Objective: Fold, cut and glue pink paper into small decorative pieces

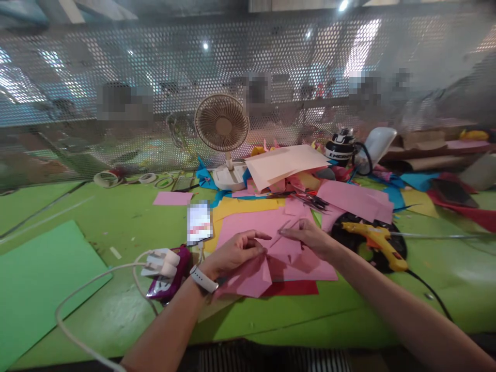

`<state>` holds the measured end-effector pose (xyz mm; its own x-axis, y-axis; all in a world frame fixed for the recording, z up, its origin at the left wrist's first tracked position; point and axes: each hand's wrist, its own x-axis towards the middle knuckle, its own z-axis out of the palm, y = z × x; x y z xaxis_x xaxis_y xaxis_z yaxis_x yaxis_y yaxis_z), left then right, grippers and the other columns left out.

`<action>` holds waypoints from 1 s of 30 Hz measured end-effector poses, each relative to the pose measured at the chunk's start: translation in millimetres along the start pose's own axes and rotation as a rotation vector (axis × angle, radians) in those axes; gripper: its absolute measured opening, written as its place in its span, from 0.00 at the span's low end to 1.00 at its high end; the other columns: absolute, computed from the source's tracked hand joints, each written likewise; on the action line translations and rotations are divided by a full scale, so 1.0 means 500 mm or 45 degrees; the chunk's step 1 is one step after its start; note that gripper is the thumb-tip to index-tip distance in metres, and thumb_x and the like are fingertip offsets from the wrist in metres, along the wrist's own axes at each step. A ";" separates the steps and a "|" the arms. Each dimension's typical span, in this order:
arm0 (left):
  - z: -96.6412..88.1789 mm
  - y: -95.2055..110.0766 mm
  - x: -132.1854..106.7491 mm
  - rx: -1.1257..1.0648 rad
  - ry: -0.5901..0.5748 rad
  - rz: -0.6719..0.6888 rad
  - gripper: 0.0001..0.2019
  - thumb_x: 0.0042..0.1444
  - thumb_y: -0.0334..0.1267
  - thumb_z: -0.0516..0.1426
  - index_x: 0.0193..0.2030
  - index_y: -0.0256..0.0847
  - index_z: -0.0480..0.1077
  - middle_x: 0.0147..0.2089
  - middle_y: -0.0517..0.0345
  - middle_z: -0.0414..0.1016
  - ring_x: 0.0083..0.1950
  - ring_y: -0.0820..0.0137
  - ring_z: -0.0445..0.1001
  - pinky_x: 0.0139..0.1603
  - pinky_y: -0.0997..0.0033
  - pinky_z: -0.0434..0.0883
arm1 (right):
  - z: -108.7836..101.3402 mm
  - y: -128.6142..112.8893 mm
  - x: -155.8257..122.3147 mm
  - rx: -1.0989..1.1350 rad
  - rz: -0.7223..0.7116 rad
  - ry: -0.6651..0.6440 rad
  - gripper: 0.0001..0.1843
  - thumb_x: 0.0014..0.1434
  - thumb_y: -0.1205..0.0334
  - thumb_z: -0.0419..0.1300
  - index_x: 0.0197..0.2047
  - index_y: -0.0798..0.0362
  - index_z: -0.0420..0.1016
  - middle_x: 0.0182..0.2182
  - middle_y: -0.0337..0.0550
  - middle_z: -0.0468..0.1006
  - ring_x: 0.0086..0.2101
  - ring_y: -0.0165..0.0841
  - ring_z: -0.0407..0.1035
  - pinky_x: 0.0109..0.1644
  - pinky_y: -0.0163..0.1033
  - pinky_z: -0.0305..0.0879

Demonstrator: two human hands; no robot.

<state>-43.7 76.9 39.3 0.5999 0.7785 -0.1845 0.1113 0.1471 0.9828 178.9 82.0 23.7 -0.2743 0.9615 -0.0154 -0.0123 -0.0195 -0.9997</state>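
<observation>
My left hand (236, 251) pinches a folded pink paper piece (253, 274) at the table's middle, fingers curled on its upper edge. A white watch sits on that wrist. My right hand (310, 237) rests on the same pink paper, fingers pressed down along a crease. Under it lie a larger pink sheet (248, 225), a red sheet (294, 288) and a yellow sheet (240, 206).
A yellow glue gun (377, 243) lies on a black pad to the right. Scissors (310, 200) lie among pink and cream sheets behind. A small fan (222, 129) stands at the back. A purple power bank (170, 271) with white plugs and a green sheet (39, 274) are on the left.
</observation>
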 end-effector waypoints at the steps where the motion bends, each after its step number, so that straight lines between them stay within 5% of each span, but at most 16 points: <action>1: -0.006 0.008 -0.001 -0.017 0.061 0.049 0.18 0.50 0.40 0.60 0.49 0.39 0.69 0.38 0.52 0.75 0.39 0.70 0.71 0.40 0.71 0.66 | -0.002 -0.002 0.001 0.044 0.001 0.010 0.15 0.47 0.53 0.64 0.23 0.58 0.74 0.16 0.37 0.70 0.18 0.26 0.62 0.20 0.32 0.56; 3: -0.027 0.023 -0.001 -0.101 0.354 0.215 0.16 0.50 0.41 0.59 0.46 0.40 0.70 0.47 0.50 0.73 0.48 0.66 0.70 0.46 0.69 0.66 | -0.009 -0.004 0.007 0.223 -0.017 0.198 0.12 0.46 0.55 0.65 0.26 0.56 0.75 0.20 0.38 0.74 0.20 0.28 0.65 0.22 0.32 0.59; 6: -0.064 0.033 0.001 -0.284 1.048 0.584 0.11 0.50 0.44 0.59 0.38 0.41 0.70 0.45 0.57 0.74 0.49 0.69 0.70 0.48 0.70 0.65 | -0.015 -0.003 0.019 0.473 -0.139 0.567 0.15 0.46 0.57 0.64 0.38 0.52 0.74 0.27 0.38 0.77 0.22 0.27 0.67 0.22 0.31 0.61; 8: -0.071 0.031 0.004 -0.447 1.242 0.664 0.11 0.49 0.44 0.59 0.38 0.42 0.70 0.41 0.59 0.75 0.46 0.71 0.71 0.46 0.72 0.66 | -0.009 0.000 0.021 0.526 -0.190 0.613 0.19 0.49 0.56 0.62 0.44 0.51 0.71 0.28 0.39 0.77 0.21 0.28 0.69 0.22 0.31 0.62; 9: -0.066 0.028 0.006 -0.521 1.194 0.625 0.12 0.49 0.45 0.59 0.37 0.41 0.70 0.40 0.59 0.75 0.45 0.70 0.72 0.45 0.71 0.67 | -0.002 0.001 0.018 0.522 -0.209 0.589 0.19 0.51 0.55 0.60 0.46 0.51 0.70 0.29 0.40 0.77 0.22 0.28 0.69 0.22 0.32 0.63; 12: -0.021 0.017 0.013 -0.728 0.582 0.187 0.21 0.52 0.53 0.55 0.39 0.34 0.71 0.40 0.48 0.76 0.43 0.65 0.73 0.47 0.65 0.68 | 0.029 0.001 -0.005 0.383 -0.263 0.423 0.17 0.56 0.54 0.55 0.48 0.49 0.67 0.32 0.41 0.76 0.26 0.32 0.73 0.28 0.35 0.68; 15: 0.026 0.008 0.020 -0.864 0.322 0.045 0.22 0.52 0.55 0.55 0.42 0.36 0.71 0.41 0.49 0.76 0.41 0.65 0.74 0.46 0.64 0.69 | 0.054 -0.005 -0.035 -0.068 -0.385 0.154 0.20 0.54 0.55 0.59 0.50 0.49 0.67 0.44 0.45 0.74 0.41 0.38 0.71 0.43 0.42 0.69; 18: 0.038 0.000 0.023 -0.888 0.351 0.058 0.16 0.52 0.48 0.57 0.42 0.39 0.71 0.42 0.54 0.76 0.39 0.67 0.74 0.43 0.67 0.70 | 0.062 -0.003 -0.049 -0.550 -0.561 -0.180 0.33 0.50 0.60 0.63 0.59 0.48 0.60 0.52 0.48 0.69 0.50 0.40 0.66 0.52 0.45 0.64; 20: 0.029 -0.008 0.022 -0.841 0.425 0.051 0.12 0.52 0.44 0.58 0.40 0.40 0.72 0.41 0.55 0.77 0.39 0.67 0.74 0.42 0.67 0.70 | 0.061 0.003 -0.045 -0.698 -0.669 -0.308 0.31 0.53 0.65 0.59 0.60 0.48 0.60 0.51 0.48 0.71 0.49 0.39 0.66 0.52 0.46 0.64; 24: 0.014 -0.018 0.018 -0.759 0.453 0.038 0.10 0.49 0.41 0.60 0.37 0.40 0.72 0.41 0.55 0.77 0.41 0.66 0.74 0.43 0.66 0.69 | 0.058 0.017 -0.030 -0.721 -0.764 -0.362 0.19 0.59 0.65 0.53 0.54 0.47 0.69 0.45 0.47 0.75 0.45 0.35 0.69 0.47 0.42 0.67; 30: 0.021 -0.021 0.018 -0.844 0.304 0.085 0.11 0.51 0.41 0.60 0.38 0.36 0.73 0.40 0.52 0.77 0.39 0.67 0.74 0.43 0.67 0.68 | 0.047 0.031 -0.024 -0.800 -0.741 -0.496 0.17 0.62 0.60 0.51 0.53 0.46 0.70 0.35 0.44 0.77 0.35 0.32 0.70 0.37 0.36 0.66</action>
<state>-31.1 75.7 27.5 0.3902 0.9001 -0.1938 -0.4710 0.3760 0.7980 159.4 63.8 9.1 -0.6918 0.6123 0.3828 0.2417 0.6959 -0.6763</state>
